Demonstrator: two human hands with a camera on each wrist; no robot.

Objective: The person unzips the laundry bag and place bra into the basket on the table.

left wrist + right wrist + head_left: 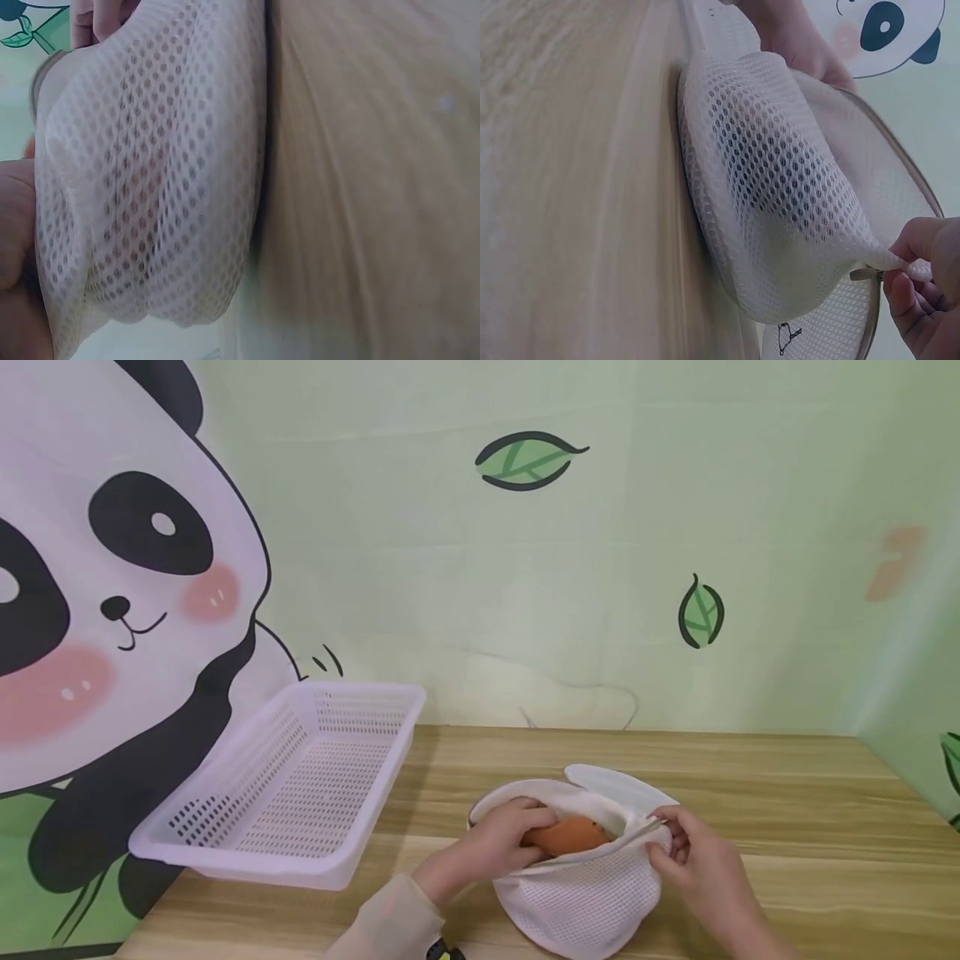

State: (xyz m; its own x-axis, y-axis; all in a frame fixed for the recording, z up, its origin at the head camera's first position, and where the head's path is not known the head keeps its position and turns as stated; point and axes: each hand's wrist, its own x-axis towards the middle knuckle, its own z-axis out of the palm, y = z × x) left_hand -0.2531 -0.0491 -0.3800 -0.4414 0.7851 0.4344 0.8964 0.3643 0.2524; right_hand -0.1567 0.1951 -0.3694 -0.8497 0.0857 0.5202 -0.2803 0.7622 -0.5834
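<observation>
A white mesh laundry bag (581,897) stands on the table with its zippered mouth open and the lid flap folded back. My left hand (502,839) reaches into the mouth and grips a smooth orange object (573,837), whose kind I cannot tell; the fingertips are partly hidden. With thumb and fingers, my right hand (701,864) pinches the bag's rim at the right side. In the right wrist view, a zipper pull (866,274) hangs beside those fingers. Mesh fills much of the left wrist view, with the left hand (15,232) at its edge.
A white perforated plastic basket (375,810) stands left of the bag, holding nothing visible. The wooden table (825,843) runs back to a pale green wall (787,485) with panda and leaf prints. A dark wristband (442,952) shows at the left sleeve.
</observation>
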